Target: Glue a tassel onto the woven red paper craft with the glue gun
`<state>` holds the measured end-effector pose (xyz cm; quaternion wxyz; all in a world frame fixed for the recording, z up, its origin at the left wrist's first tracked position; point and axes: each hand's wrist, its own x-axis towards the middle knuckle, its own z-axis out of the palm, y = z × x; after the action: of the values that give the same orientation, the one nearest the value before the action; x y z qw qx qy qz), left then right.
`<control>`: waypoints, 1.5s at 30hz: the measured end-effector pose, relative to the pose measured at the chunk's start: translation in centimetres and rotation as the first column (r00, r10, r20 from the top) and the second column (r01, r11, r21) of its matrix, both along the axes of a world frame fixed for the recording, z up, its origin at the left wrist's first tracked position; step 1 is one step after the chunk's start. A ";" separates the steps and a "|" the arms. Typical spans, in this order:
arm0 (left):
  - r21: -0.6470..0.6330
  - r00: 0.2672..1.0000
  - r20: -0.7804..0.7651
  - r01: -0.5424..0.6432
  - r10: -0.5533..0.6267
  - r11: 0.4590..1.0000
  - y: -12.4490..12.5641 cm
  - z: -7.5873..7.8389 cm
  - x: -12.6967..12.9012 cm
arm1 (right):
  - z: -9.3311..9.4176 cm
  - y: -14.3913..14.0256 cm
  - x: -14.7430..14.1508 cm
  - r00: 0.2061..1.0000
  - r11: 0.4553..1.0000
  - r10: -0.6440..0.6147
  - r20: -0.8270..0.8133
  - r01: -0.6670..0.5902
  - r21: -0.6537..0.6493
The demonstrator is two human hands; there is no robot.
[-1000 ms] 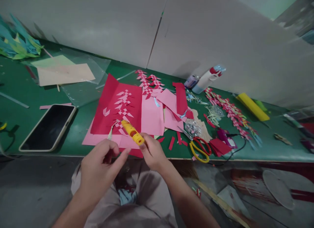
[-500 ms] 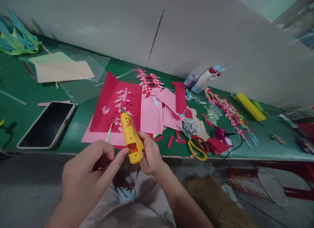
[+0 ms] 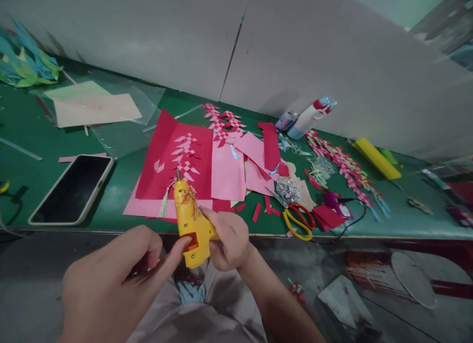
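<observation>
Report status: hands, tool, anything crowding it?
Right hand grips yellow plastic glue gun. Left hand fingertip at its rear, nothing visibly held. Gun above red and pink paper sheets; nothing blocking.

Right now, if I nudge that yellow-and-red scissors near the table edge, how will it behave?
The scissors lies flat, blades closed, so it would probably slide stiffly rather than roll. Its handles sit close to the green table edge, so an outward push might tip it off. A black cord beside it may snag.

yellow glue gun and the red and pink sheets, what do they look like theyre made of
Glue gun: seemingly hard moulded plastic, slightly glossy yellow, with a small metal-looking nozzle; the right hand grips it and the left hand touches its back. Red sheet and pink sheet: likely matte craft paper, thin, flat, creased and slit.
</observation>
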<state>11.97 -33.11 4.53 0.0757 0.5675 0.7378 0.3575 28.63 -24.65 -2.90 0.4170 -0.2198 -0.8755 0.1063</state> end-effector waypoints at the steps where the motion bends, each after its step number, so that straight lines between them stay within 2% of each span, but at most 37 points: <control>1: 0.001 1.000 0.009 -0.007 0.007 1.000 0.0 -0.1 0.0 | 0.1 0.0 0.1 1.000 1.000 0.008 0.005 -0.008 0.007; 8: 0.026 0.999 0.045 0.028 -0.029 0.999 -0.4 -0.3 -0.1 | 0.9 0.0 0.4 0.999 0.998 0.037 0.026 -0.038 0.042; 14: 0.103 0.995 -0.025 0.101 -0.099 0.990 0.0 -0.3 -0.4 | 0.5 -0.1 0.7 0.999 0.999 0.035 0.037 -0.037 0.039; 21: 0.126 0.991 -0.024 0.131 -0.129 0.983 0.2 -0.1 -0.4 | 0.9 -0.2 0.6 0.999 0.998 0.038 0.018 -0.039 0.057; 28: 0.135 0.980 -0.101 0.181 -0.169 0.974 0.0 -0.5 -0.6 | 0.7 -0.2 0.4 0.999 0.997 0.038 -0.009 -0.038 0.061; 32: 0.118 0.987 -0.085 0.148 -0.139 0.982 0.1 -1.2 -0.3 | -0.3 -0.1 0.7 0.995 0.999 0.044 -0.094 -0.046 -0.016; 34: 0.124 0.982 -0.092 0.178 -0.168 0.976 0.2 -1.9 -0.4 | -0.9 0.1 1.3 0.991 0.980 0.039 -0.127 -0.062 -0.187; 35: 0.127 0.981 -0.100 0.180 -0.168 0.975 0.2 -2.3 -0.6 | -1.1 0.3 1.8 0.991 0.946 0.018 -0.131 -0.059 -0.319; 36: 0.121 0.981 -0.108 0.175 -0.163 0.977 0.3 -2.8 -0.9 | -1.2 0.5 2.2 0.992 0.885 -0.013 -0.126 -0.047 -0.463; 38: 0.096 0.983 -0.132 0.145 -0.131 0.985 0.5 -4.1 -1.8 | -1.3 1.2 2.9 0.992 0.704 -0.077 -0.096 -0.014 -0.711; 39: 0.066 0.981 -0.146 0.137 -0.126 0.988 0.8 -4.9 -2.3 | -1.4 1.6 3.2 0.992 0.614 -0.097 -0.081 -0.005 -0.789; 40: 0.032 0.981 -0.158 0.120 -0.113 0.992 1.1 -5.6 -2.8 | -1.4 2.1 3.3 0.992 0.540 -0.104 -0.067 0.000 -0.842; 42: -0.059 0.979 -0.180 0.091 -0.100 0.994 1.8 -7.2 -3.5 | -1.4 3.0 3.2 0.994 0.430 -0.096 -0.044 0.002 -0.903; 45: -0.069 0.969 -0.214 0.114 -0.126 0.991 3.0 -9.4 -4.0 | -1.6 4.1 2.4 0.998 0.328 -0.060 -0.024 -0.002 -0.945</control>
<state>7.92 -30.08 -4.85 0.0318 0.6446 0.7156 0.2671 31.06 -20.58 -4.46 0.2379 -0.4332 -0.6364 0.5923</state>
